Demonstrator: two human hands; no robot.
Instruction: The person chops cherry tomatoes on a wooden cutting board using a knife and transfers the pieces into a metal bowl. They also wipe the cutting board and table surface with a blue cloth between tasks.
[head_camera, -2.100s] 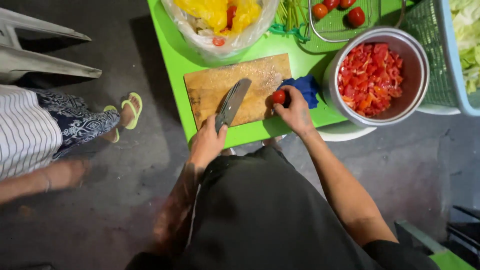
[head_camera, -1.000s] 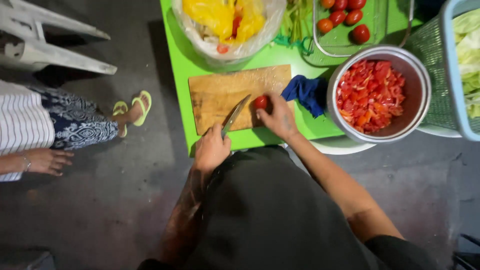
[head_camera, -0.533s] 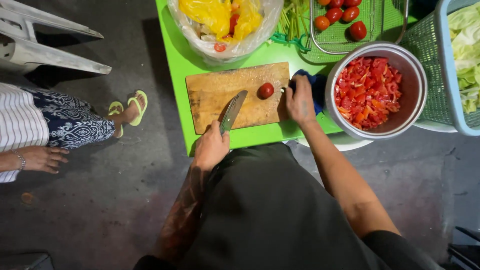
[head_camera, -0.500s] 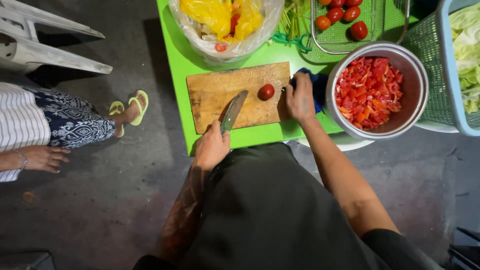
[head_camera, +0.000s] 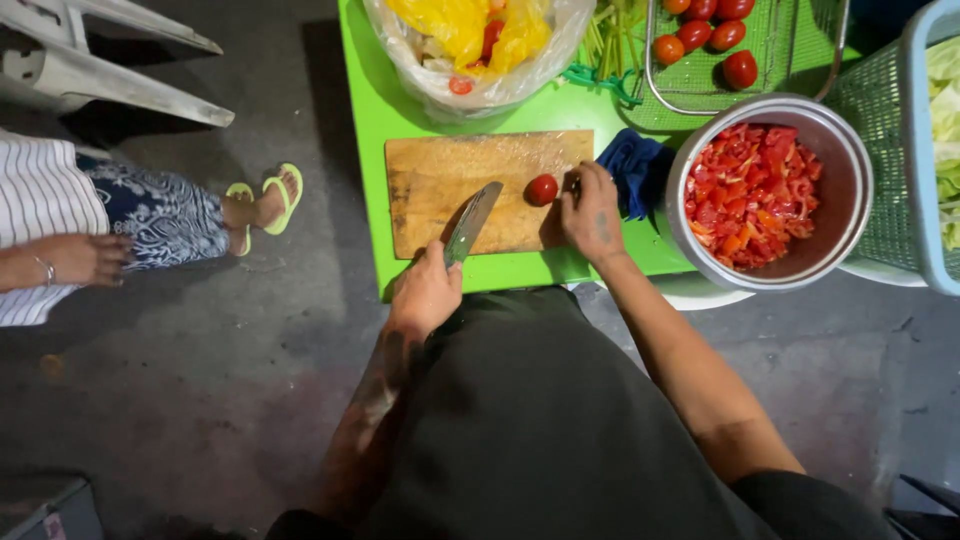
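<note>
My left hand (head_camera: 426, 292) grips the handle of a knife (head_camera: 471, 222), whose blade lies tilted over the wooden cutting board (head_camera: 440, 178). A whole red tomato (head_camera: 541, 189) sits on the board's right part. My right hand (head_camera: 591, 210) rests at the board's right edge, fingertips just beside the tomato and holding nothing that I can see. The board lies on a bright green table (head_camera: 365, 90).
A metal bowl (head_camera: 845, 175) of chopped tomato stands to the right, a blue cloth (head_camera: 632, 168) beside it. Behind are a wire basket (head_camera: 790, 60) with whole tomatoes, a plastic bag (head_camera: 470, 40) of scraps and a green basket (head_camera: 880, 110) of cabbage. Another person sits at left (head_camera: 60, 230).
My right hand set the tomato down on the board and drew back to the right edge. The knife stayed over the board, shifting slightly.
</note>
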